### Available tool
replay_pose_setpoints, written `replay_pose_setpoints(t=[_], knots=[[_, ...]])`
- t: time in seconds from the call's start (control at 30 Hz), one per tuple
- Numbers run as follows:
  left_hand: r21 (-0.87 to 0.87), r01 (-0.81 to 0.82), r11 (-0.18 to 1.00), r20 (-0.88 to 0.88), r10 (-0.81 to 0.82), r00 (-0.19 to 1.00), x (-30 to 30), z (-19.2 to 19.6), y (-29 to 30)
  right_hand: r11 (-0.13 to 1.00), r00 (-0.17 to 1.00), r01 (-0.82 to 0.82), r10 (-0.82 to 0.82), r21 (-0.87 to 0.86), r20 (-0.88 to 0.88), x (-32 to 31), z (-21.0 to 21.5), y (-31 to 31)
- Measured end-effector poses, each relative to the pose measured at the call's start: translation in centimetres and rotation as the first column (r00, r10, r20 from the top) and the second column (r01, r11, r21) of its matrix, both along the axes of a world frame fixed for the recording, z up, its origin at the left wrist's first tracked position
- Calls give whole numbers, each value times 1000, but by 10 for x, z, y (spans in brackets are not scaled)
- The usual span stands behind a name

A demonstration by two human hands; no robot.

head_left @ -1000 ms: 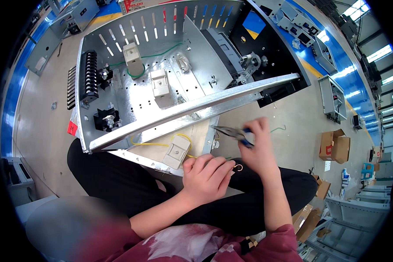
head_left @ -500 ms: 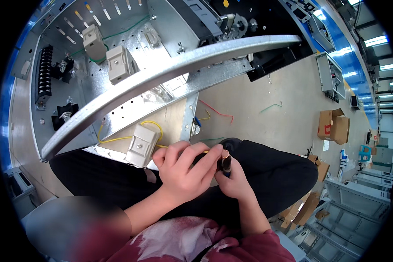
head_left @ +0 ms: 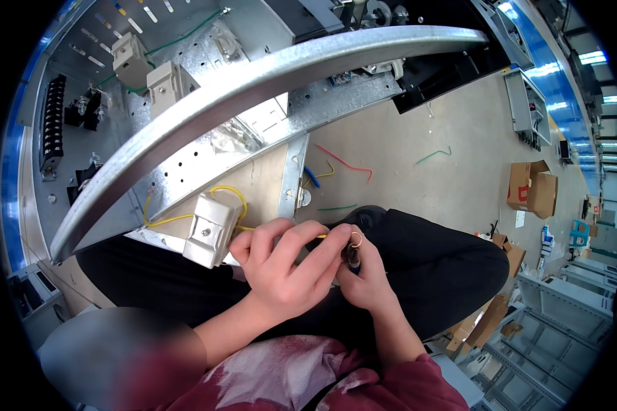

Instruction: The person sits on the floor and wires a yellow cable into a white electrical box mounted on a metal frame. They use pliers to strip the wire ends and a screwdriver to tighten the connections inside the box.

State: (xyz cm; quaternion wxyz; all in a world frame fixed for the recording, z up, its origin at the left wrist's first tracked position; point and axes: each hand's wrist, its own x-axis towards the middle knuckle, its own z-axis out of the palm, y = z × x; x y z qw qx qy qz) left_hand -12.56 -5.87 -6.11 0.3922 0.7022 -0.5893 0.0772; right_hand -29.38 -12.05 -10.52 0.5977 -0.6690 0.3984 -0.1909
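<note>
My left hand point(head_left: 281, 267) is closed on a yellow wire point(head_left: 238, 194), its fingertips pinching it near the bare end. That end is a small open loop of bare copper point(head_left: 356, 238), just above my right hand. In my right hand point(head_left: 370, 279) is a dark pliers-like tool point(head_left: 354, 257) with a bit of blue showing; most of it is hidden by the fingers. Its tip lies right beside the copper loop. The wire runs left through a beige terminal block point(head_left: 211, 229), which rests by the metal frame, left of my left hand.
A metal cabinet point(head_left: 120, 195) with a curved-looking front bar point(head_left: 267, 72) stands ahead, holding more beige blocks point(head_left: 168, 88) and a black terminal strip point(head_left: 53, 123). Red point(head_left: 343, 163) and green wire scraps point(head_left: 434, 157) lie on the floor. A cardboard box point(head_left: 531, 188) stands at right.
The view has shifted slightly, so the cabinet sits higher and further left. The tool has tilted in my right hand, and the copper loop now shows clear above its tip.
</note>
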Motion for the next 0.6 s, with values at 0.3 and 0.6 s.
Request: replay_pose_setpoints(t=[0.3, 0.6], knots=[[-2, -12, 1000, -60, 12, 998, 0, 3, 1, 996, 998, 26, -22, -80, 54, 0, -3, 2], [-24, -16, 1000, -100, 13, 995, 1, -1, 1, 824, 952, 304, -245, -478, 182, 28, -42, 16]])
